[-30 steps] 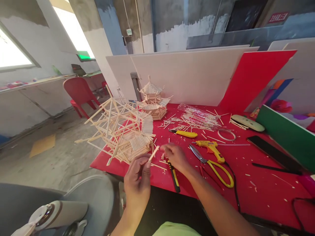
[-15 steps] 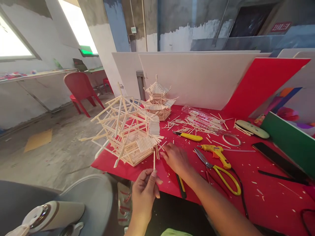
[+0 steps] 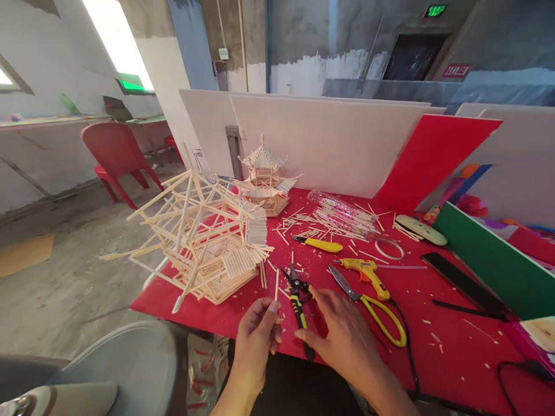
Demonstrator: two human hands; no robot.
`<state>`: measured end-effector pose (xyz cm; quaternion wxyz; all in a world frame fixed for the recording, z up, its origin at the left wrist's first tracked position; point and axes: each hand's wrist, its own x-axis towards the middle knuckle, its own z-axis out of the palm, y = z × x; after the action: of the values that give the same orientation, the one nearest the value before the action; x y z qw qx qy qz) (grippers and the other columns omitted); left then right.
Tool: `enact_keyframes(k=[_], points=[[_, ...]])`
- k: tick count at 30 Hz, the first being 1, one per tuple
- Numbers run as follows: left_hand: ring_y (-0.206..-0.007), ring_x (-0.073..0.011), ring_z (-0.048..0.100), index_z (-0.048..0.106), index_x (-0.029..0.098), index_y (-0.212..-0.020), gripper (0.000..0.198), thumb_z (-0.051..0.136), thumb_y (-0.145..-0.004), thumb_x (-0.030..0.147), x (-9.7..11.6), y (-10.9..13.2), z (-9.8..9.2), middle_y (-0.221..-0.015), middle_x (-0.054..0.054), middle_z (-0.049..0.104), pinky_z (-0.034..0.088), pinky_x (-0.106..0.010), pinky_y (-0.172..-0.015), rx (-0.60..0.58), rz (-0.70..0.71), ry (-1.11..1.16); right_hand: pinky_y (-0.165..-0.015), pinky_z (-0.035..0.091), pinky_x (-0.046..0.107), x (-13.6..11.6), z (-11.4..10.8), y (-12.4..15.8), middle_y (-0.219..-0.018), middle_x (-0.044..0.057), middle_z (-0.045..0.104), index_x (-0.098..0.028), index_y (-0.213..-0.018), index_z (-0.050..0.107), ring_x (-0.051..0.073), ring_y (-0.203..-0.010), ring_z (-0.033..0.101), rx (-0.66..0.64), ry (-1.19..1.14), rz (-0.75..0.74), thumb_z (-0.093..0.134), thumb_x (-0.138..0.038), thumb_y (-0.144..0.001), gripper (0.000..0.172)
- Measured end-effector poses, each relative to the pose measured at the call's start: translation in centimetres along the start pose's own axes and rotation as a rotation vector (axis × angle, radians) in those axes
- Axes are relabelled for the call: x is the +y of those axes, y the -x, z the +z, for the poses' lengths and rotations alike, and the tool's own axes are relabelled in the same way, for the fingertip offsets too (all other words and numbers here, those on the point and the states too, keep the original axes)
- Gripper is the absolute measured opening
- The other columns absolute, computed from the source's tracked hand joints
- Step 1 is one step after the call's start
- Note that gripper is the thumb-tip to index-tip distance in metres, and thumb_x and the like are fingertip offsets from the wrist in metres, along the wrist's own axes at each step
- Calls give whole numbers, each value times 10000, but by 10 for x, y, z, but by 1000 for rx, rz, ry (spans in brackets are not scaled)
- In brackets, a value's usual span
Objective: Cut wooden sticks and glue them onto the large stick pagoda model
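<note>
Pinching a short wooden stick (image 3: 277,284) between thumb and fingers of my left hand (image 3: 259,325), by the near edge of the red bench (image 3: 451,361); its free end points far. Right hand (image 3: 342,329) apart from the left, fingers loosely spread at the pliers (image 3: 298,312); can't tell from this angle whether fingertips touch a handle. Stick frame (image 3: 236,264) just left of the stick.

Risks, my judgement: a leftward elbow swing could catch the frame's thin overhanging rods; too hard a squeeze might snap the stick; pliers reach the near edge, so a careless nudge could drop them.

Containers: clear plastic sleeve (image 3: 323,199), far side, holding many sticks, loose ones beside it. Bottle (image 3: 73,398) near left, by a grey stool (image 3: 143,346), contents hidden.
</note>
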<state>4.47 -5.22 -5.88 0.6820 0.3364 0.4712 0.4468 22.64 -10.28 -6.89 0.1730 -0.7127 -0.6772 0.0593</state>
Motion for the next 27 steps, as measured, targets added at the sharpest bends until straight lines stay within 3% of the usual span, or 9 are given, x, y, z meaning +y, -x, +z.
enact_keyframes(k=[3,7,9,13,17,21,27], points=[[-423,-52,442,620,159,-816,356,775,-714,462,1,2,-2,-634,41,560,303,-162,-362,19,-11,23,-961,454,531,-18,3,-6,-1323,207,575,-163,-1423,486,392,-1179,543,-33,71,35,718,-584,-735,839],[-415,-46,411,631,153,-821,346,784,-712,443,2,5,-6,-587,47,544,296,-157,-368,55,-1,7,-927,455,533,-27,6,-10,-1238,223,615,-128,-1410,507,398,-1122,560,-52,131,80,731,-396,-713,779],[-415,-46,398,634,155,-838,356,793,-702,443,1,6,-7,-569,50,541,294,-158,-376,59,-10,1,-928,458,540,-24,5,-12,-1228,228,618,-104,-1410,507,402,-1122,562,-59,124,81,715,-428,-733,779],[-424,-45,390,623,165,-821,372,802,-686,462,2,2,-6,-570,51,549,288,-154,-383,41,-25,-10,-960,475,502,-4,-4,-12,-1294,203,604,-119,-1396,524,371,-1182,560,-44,53,26,614,-611,-819,763],[-430,-47,393,608,172,-801,363,793,-702,468,4,0,-4,-572,56,544,282,-148,-380,21,-22,-12,-835,544,423,34,-19,-5,-1201,141,678,-188,-1278,623,309,-1044,660,58,122,142,467,-532,-939,506],[-406,-49,396,615,177,-806,365,786,-704,483,11,12,2,-587,57,539,301,-163,-365,31,34,28,-698,569,356,56,-22,2,-1048,88,744,-240,-1169,677,256,-864,720,102,63,176,439,-499,-951,414],[-373,-65,457,617,181,-817,407,788,-693,530,26,35,3,-611,15,614,310,-173,-337,21,57,69,-755,587,358,26,-14,-6,-1051,77,754,-272,-1083,707,263,-916,725,124,-210,32,485,-556,-924,394]])
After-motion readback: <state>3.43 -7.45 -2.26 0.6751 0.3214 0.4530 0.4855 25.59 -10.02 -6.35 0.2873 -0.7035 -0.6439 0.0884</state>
